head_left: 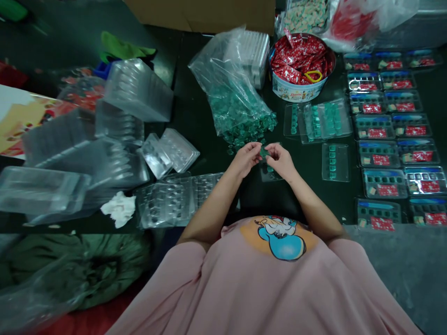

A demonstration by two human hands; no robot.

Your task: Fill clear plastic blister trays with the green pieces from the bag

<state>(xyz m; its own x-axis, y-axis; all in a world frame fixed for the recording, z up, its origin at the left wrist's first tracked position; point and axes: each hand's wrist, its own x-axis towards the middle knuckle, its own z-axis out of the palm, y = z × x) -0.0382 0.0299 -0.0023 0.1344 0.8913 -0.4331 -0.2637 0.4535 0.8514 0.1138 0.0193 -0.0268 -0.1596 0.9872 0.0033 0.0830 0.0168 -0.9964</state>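
Observation:
My left hand point(247, 159) is closed, thumb and fingertips pinched together. My right hand point(280, 161) is pinched too, facing it. Between the fingertips of both shows a small see-through green piece point(263, 150), partly hidden by the fingers. Under my right hand lies a clear plastic tray point(270, 177) with green pieces in its small pockets; the hand covers part of it. Just beyond my hands, a pile of loose green pieces point(244, 132) spills from a clear plastic bag point(223, 65).
To the right are trays with green pieces point(335, 162) and rows of filled packs point(380, 160). A round tin point(296, 93) holds red packets and yellow-handled scissors. On the left stand stacked clear trays point(136, 93), flat trays point(167, 202) and a crumpled tissue point(119, 209). A cardboard box point(209, 16) stands behind.

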